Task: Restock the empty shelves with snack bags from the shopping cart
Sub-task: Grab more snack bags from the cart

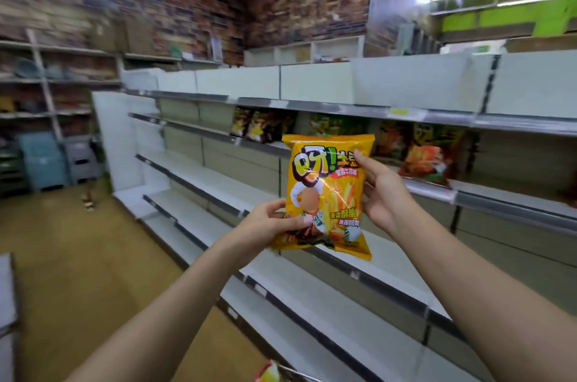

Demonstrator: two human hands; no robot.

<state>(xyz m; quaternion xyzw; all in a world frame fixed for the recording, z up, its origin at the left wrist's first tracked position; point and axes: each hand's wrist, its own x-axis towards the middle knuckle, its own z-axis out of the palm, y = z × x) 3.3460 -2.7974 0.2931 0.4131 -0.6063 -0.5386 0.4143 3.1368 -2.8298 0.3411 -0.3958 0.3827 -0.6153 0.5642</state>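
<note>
I hold a yellow snack bag (pixel 327 191) upright in front of the white shelving (pixel 218 185). My left hand (pixel 268 227) grips its lower left corner, thumb on the front. My right hand (pixel 379 191) pinches its right edge higher up. Behind the bag, the second shelf from the top carries dark snack bags (pixel 259 125), a greenish bag (pixel 331 124) and red-orange bags (pixel 427 153). At the bottom edge, a snack bag (pixel 270 374) and a thin metal rim show, probably the cart.
The shelf boards (pixel 312 291) below and to the left of the bag are bare. Tan floor (pixel 78 241) lies to the left. Blue and grey plastic stools (pixel 59 160) stand by the far rack. A white unit's corner (pixel 6 288) is at the left edge.
</note>
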